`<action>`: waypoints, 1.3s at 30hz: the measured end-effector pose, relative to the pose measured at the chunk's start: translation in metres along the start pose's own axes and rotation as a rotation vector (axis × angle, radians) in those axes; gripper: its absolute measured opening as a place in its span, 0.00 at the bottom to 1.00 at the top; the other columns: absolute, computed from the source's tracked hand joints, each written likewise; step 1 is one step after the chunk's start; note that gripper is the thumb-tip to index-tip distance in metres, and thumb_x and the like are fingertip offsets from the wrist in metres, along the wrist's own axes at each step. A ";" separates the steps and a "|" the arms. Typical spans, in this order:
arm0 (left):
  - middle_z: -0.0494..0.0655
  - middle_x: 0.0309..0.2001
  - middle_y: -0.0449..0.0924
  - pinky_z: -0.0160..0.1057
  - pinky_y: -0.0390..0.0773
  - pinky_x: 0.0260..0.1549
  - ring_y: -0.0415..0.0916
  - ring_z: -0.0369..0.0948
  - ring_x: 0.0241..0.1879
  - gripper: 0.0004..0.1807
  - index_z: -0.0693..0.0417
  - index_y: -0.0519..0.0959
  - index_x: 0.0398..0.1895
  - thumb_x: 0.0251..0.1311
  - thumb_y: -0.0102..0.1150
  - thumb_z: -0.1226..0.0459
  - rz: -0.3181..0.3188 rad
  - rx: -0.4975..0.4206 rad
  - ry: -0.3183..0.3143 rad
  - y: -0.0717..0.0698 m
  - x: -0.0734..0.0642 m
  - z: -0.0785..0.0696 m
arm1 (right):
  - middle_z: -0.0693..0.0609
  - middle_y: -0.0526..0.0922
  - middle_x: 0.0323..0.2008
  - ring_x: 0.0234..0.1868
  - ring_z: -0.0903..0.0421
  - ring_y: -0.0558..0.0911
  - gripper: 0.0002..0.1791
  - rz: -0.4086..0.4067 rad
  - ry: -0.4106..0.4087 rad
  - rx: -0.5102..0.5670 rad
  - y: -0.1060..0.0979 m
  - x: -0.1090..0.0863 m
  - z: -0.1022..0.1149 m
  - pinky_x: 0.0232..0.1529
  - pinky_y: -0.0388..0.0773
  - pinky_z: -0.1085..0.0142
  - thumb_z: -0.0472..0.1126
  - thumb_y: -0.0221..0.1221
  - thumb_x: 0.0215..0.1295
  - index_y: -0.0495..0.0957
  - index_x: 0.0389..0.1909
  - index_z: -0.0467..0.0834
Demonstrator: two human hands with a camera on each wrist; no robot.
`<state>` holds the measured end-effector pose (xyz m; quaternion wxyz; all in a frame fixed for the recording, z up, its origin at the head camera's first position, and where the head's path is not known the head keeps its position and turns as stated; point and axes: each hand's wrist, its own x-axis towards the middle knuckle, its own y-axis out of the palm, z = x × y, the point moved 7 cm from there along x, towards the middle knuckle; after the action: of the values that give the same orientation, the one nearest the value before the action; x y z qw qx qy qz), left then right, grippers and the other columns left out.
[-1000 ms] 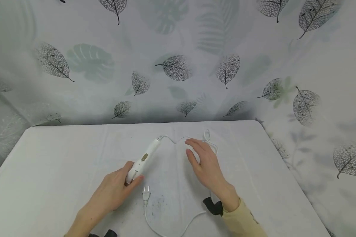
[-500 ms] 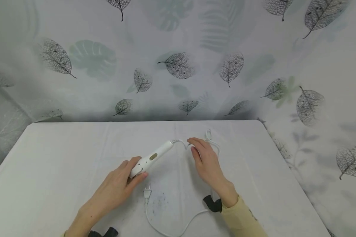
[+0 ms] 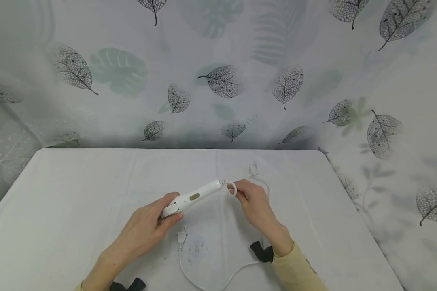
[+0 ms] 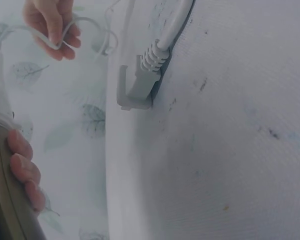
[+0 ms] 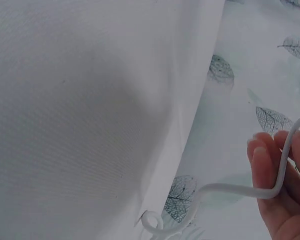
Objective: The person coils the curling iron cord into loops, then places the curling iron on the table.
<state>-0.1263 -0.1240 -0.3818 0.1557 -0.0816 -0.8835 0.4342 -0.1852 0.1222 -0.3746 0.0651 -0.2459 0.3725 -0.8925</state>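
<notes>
My left hand [image 3: 142,231] grips a white hair straightener [image 3: 204,191] by its near end, holding it above the table with the corded end pointing right and away. In the left wrist view its gold-brown part [image 4: 7,185] lies under curled fingertips [image 4: 26,167]. Just past the coiled strain relief, my right hand [image 3: 256,207] pinches the white power cord [image 5: 237,190], which bends across the fingers in the right wrist view. Between the two forearms lies the two-prong plug [image 3: 182,237], prongs facing away from me. The straightener's tip is hidden behind the left hand.
A white cloth covers the table [image 3: 91,182]. More cord [image 3: 236,273] curves along its near side, and a small loop of cord [image 3: 253,169] lies beyond the right hand. Leaf-printed fabric [image 3: 204,105] rises behind the far edge. Black straps [image 3: 261,251] sit at the wrists.
The straightener has swung clockwise, its corded end moving right toward the right hand. The right hand's fingers, spread before, have closed on the cord.
</notes>
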 end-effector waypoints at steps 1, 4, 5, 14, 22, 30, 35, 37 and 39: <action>0.31 0.32 0.75 0.30 0.67 0.27 0.66 0.29 0.27 0.19 0.37 0.74 0.58 0.65 0.64 0.52 -0.001 0.000 0.004 0.000 0.000 0.000 | 0.49 0.87 0.34 0.31 0.60 0.79 0.06 0.000 -0.011 0.003 0.000 0.000 0.001 0.34 0.79 0.67 0.31 0.67 0.59 0.86 0.37 0.40; 0.32 0.36 0.79 0.31 0.69 0.29 0.68 0.30 0.28 0.21 0.38 0.75 0.59 0.64 0.65 0.51 -0.003 0.007 0.013 -0.001 -0.001 0.000 | 0.52 0.84 0.27 0.26 0.63 0.75 0.04 0.023 -0.025 0.003 0.003 0.000 0.003 0.30 0.74 0.69 0.32 0.69 0.55 0.85 0.31 0.40; 0.33 0.36 0.80 0.31 0.69 0.29 0.68 0.30 0.28 0.21 0.39 0.76 0.59 0.64 0.65 0.51 -0.006 0.014 0.021 -0.001 -0.002 -0.001 | 0.52 0.83 0.26 0.25 0.63 0.73 0.04 0.036 -0.022 0.001 0.004 0.000 0.004 0.29 0.73 0.70 0.33 0.69 0.54 0.84 0.30 0.40; 0.23 0.20 0.68 0.28 0.62 0.21 0.59 0.24 0.19 0.17 0.34 0.80 0.52 0.63 0.62 0.43 0.002 0.044 0.054 0.000 -0.003 -0.005 | 0.55 0.83 0.31 0.30 0.61 0.76 0.11 0.199 0.014 -0.072 0.015 -0.001 0.006 0.35 0.75 0.69 0.25 0.66 0.58 0.78 0.34 0.43; 0.25 0.16 0.62 0.29 0.60 0.18 0.57 0.25 0.16 0.18 0.32 0.82 0.48 0.64 0.57 0.38 0.099 0.079 -0.005 0.006 -0.001 -0.004 | 0.58 0.79 0.28 0.27 0.64 0.72 0.07 0.279 -0.073 -0.029 0.021 -0.004 0.006 0.30 0.72 0.72 0.41 0.61 0.70 0.73 0.36 0.44; 0.25 0.15 0.63 0.29 0.61 0.18 0.58 0.26 0.15 0.17 0.30 0.81 0.45 0.64 0.55 0.35 0.158 0.082 -0.013 0.010 -0.001 -0.002 | 0.57 0.79 0.25 0.24 0.68 0.70 0.08 0.241 -0.149 0.028 0.017 -0.004 0.009 0.26 0.69 0.74 0.38 0.62 0.68 0.72 0.36 0.44; 0.25 0.15 0.64 0.30 0.61 0.18 0.59 0.26 0.15 0.18 0.29 0.80 0.42 0.63 0.52 0.33 0.196 0.081 -0.021 0.014 -0.002 -0.001 | 0.61 0.73 0.20 0.22 0.70 0.67 0.08 0.217 -0.142 0.041 0.014 -0.002 0.010 0.24 0.66 0.75 0.40 0.65 0.65 0.74 0.34 0.45; 0.25 0.16 0.65 0.30 0.61 0.18 0.59 0.26 0.15 0.20 0.29 0.81 0.42 0.63 0.51 0.32 0.206 0.083 -0.025 0.015 -0.002 -0.001 | 0.62 0.71 0.20 0.21 0.70 0.66 0.09 0.206 -0.144 0.036 0.013 -0.001 0.011 0.23 0.66 0.75 0.41 0.67 0.63 0.75 0.33 0.46; 0.25 0.17 0.66 0.30 0.62 0.19 0.60 0.26 0.16 0.23 0.31 0.82 0.44 0.61 0.51 0.31 0.214 0.090 -0.031 0.015 -0.002 0.000 | 0.63 0.70 0.19 0.21 0.70 0.66 0.09 0.197 -0.140 0.032 0.013 0.000 0.010 0.22 0.65 0.75 0.42 0.68 0.62 0.75 0.32 0.46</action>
<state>-0.1241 -0.1153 -0.3943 0.0984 -0.1618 -0.8515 0.4889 -0.1807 0.1066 -0.3776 0.1823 -0.2687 0.3753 -0.8682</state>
